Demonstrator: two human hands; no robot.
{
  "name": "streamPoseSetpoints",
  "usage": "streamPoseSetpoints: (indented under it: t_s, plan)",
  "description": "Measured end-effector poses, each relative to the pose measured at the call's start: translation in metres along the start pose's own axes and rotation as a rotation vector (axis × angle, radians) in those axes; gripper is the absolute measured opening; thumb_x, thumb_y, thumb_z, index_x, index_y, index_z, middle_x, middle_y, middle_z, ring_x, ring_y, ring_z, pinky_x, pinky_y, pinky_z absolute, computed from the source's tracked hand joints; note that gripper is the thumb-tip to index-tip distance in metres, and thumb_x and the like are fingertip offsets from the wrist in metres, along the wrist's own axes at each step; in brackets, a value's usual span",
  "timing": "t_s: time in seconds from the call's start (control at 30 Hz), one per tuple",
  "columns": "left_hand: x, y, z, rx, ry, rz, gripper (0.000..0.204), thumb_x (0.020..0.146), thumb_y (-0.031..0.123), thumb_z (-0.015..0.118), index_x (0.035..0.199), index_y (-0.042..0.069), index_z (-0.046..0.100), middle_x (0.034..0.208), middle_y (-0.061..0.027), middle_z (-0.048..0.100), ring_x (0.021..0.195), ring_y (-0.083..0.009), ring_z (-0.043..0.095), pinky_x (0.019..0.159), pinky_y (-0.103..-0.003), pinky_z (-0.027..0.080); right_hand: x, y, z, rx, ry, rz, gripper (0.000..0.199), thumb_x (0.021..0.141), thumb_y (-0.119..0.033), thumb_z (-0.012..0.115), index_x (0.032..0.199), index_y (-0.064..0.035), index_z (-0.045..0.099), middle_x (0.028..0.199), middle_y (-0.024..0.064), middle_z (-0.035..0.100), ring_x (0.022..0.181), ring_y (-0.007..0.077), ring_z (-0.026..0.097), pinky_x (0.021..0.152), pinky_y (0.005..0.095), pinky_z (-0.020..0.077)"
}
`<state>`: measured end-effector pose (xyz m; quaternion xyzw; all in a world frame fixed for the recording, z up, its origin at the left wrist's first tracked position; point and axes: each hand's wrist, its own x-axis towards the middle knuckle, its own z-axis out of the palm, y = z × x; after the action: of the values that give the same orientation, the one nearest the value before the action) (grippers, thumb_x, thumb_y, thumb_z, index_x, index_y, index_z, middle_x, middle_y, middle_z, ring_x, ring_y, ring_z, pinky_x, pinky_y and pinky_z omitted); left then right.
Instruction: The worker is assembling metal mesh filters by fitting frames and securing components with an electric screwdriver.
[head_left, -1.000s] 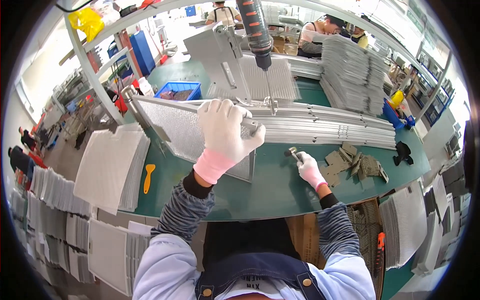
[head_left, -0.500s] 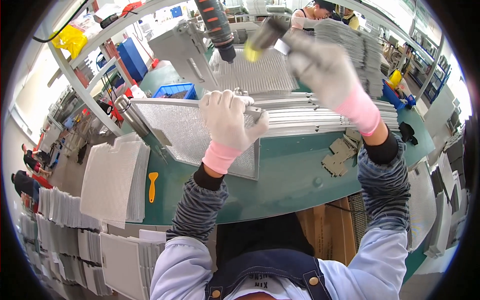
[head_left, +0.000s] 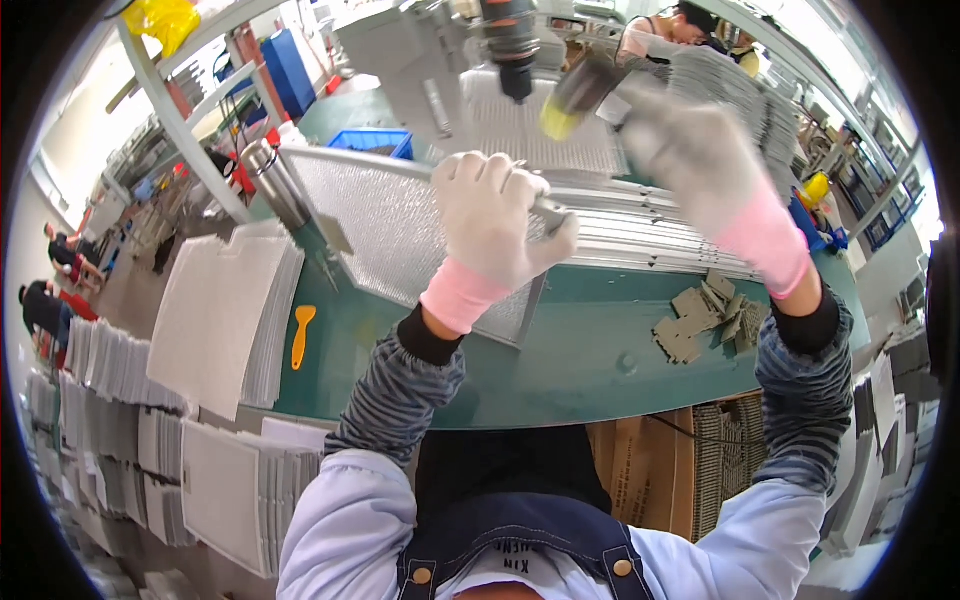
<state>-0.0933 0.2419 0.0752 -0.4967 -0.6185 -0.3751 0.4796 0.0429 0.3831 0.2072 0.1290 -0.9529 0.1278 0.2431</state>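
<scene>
My left hand [head_left: 490, 222], in a white glove with a pink cuff, is closed over the top edge of a framed silver mesh panel [head_left: 375, 225] near its right corner. The panel stands tilted on the green bench. To the right, my right hand [head_left: 690, 165] is raised, blurred by motion, its fingers wrapped round a mallet [head_left: 585, 95]. The mallet has a dark head with a yellow face, held above and apart from the panel. Long pale metal frame strips [head_left: 640, 228] lie stacked behind and right of my left hand.
A power screwdriver [head_left: 512, 55] hangs ahead. On the bench are a blue bin [head_left: 372, 142], a steel flask [head_left: 272, 182], a yellow scraper [head_left: 302, 337], mesh sheets [head_left: 215, 305] and small metal plates [head_left: 695, 318]. A cardboard box [head_left: 640, 470] sits below the bench edge. A person [head_left: 660, 42] works opposite.
The whole view has shifted, so the bench objects sit mostly farther right. The mallet is slightly lower relative to the bench, still raised and blurred. My left hand keeps its grip on the panel.
</scene>
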Motion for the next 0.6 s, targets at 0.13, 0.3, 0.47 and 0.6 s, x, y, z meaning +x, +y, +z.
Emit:
streamPoseSetpoints:
  t_s: [0.13, 0.3, 0.47, 0.6]
  plan:
    - [-0.006, -0.002, -0.002, 0.013, 0.014, -0.021, 0.034, 0.063, 0.038, 0.072, 0.075, 0.011, 0.055, 0.077, -0.0059, 0.048, 0.077, -0.0257, 0.048, 0.076, -0.041, 0.034, -0.014, 0.003, 0.018, 0.118, -0.225, 0.053, 0.037, 0.091, -0.004, 0.049, 0.127, -0.0004, 0.057, 0.061, 0.0080, 0.048, 0.054, 0.0104, 0.044, 0.054, 0.0273, 0.0413]
    - [-0.008, 0.002, -0.028, -0.026, 0.054, -0.029, 0.035, 0.056, 0.032, 0.075, 0.076, 0.013, 0.053, 0.074, -0.0052, 0.045, 0.073, -0.0254, 0.046, 0.072, -0.041, 0.037, -0.091, 0.035, 0.089, 0.279, -0.102, 0.566, 0.030, 0.093, -0.007, 0.049, 0.118, 0.0021, 0.061, 0.069, 0.0061, 0.056, 0.057, 0.0104, 0.046, 0.054, 0.0283, 0.0410]
    - [-0.007, 0.017, -0.031, -0.100, 0.146, -0.023, 0.037, 0.056, 0.034, 0.075, 0.080, 0.011, 0.057, 0.076, -0.0054, 0.045, 0.077, -0.0270, 0.047, 0.076, -0.042, 0.038, -0.224, 0.126, 0.213, -0.307, -0.399, 0.579, 0.027, 0.094, -0.017, 0.050, 0.114, -0.0013, 0.058, 0.075, 0.0164, 0.064, 0.059, 0.0318, 0.059, 0.061, 0.0439, 0.0498]
    - [-0.012, 0.016, -0.030, -0.085, 0.075, -0.054, 0.036, 0.057, 0.032, 0.075, 0.084, 0.013, 0.060, 0.076, -0.0035, 0.046, 0.079, -0.0249, 0.048, 0.079, -0.042, 0.038, -0.157, 0.167, 0.147, -0.179, -0.162, 0.402, 0.022, 0.089, -0.015, 0.056, 0.106, -0.0028, 0.062, 0.087, 0.0184, 0.067, 0.073, 0.0320, 0.064, 0.066, 0.0382, 0.0502]
